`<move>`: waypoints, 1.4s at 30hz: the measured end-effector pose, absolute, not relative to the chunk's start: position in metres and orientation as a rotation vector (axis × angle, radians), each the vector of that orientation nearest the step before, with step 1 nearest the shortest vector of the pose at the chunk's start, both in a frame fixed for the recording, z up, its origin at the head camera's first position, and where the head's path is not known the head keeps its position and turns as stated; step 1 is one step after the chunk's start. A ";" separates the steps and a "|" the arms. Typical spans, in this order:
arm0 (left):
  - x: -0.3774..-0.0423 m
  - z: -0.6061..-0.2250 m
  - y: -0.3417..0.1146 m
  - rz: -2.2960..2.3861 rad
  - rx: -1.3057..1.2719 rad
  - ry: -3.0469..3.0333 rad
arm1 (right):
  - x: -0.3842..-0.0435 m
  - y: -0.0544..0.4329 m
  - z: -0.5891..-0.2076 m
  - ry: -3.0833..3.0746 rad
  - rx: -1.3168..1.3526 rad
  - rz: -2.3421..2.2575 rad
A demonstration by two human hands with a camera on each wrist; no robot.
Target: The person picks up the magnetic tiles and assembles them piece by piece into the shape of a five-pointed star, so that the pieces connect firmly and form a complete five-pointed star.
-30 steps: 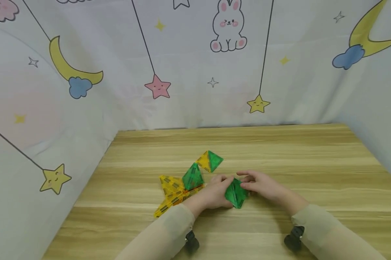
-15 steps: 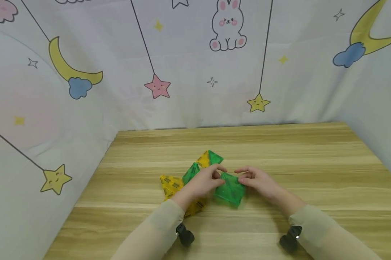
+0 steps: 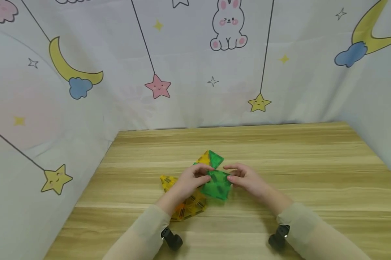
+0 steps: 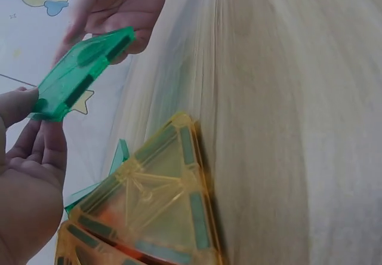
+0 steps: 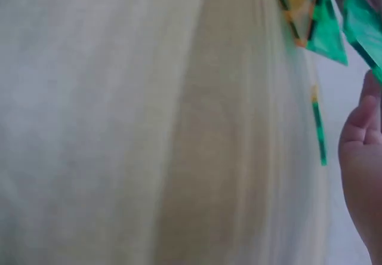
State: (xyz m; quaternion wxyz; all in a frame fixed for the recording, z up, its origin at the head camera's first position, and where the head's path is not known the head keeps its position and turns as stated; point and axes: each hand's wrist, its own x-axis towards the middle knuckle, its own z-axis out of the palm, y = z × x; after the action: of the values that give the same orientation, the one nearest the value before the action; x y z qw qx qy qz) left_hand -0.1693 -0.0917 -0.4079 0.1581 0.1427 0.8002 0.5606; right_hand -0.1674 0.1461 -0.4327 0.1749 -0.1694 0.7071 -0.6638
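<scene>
Between my two hands, above the table, is a translucent green magnetic tile piece. My left hand pinches its left edge between thumb and fingers, clearest in the left wrist view, where the green piece slants upward. At the opposite edge, my right hand holds it with thumb and fingertips. Under and beside my left hand lies a group of joined yellow magnetic tiles; a yellow triangular tile of it shows large in the left wrist view. Another green tile adjoins this group, mostly hidden in the head view.
Farther back on the wooden table lie a yellow triangular tile and a green triangular tile, edge to edge. A white patterned cloth hangs behind the table and along its sides.
Both hands have moved left with the green piece, toward the yellow group. The piece, angled at first, now looks flatter and broader. The yellow group's near part has swung round to the right.
</scene>
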 end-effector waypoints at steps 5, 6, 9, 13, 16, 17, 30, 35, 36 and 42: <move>-0.169 -0.409 -0.096 1.742 0.351 2.306 | -0.162 0.139 -0.438 1.909 -0.532 -1.929; -0.169 -0.409 -0.096 1.750 0.353 2.319 | -0.161 0.138 -0.439 1.875 -0.523 -1.957; -0.168 -0.407 -0.098 1.733 0.358 2.357 | -0.159 0.135 -0.439 1.801 -0.496 -2.040; -0.167 -0.400 -0.102 1.635 0.423 2.413 | -0.157 0.133 -0.437 1.800 -0.483 -2.085; -0.166 -0.396 -0.106 1.560 0.469 2.438 | -0.156 0.132 -0.436 1.826 -0.475 -2.089; -0.166 -0.396 -0.107 1.547 0.477 2.444 | -0.156 0.131 -0.435 1.840 -0.465 -2.085; -0.163 -0.400 -0.108 1.568 0.460 2.464 | -0.155 0.127 -0.432 1.869 -0.508 -2.038; -0.167 -0.398 -0.113 1.499 0.520 2.554 | -0.164 0.122 -0.426 1.918 -0.515 -1.964; -0.167 -0.398 -0.115 1.476 0.533 2.571 | -0.166 0.122 -0.425 1.932 -0.528 -1.947; -0.170 -0.397 -0.121 1.288 0.624 2.648 | -0.172 0.122 -0.427 1.913 -0.623 -1.872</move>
State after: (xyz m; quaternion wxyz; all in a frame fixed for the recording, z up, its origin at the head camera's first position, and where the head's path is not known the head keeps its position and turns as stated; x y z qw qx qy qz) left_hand -0.1698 -0.1213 -0.3973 0.0657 0.2067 0.8779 0.4270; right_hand -0.1716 0.1222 -0.4269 0.1955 -0.2222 0.6826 -0.6681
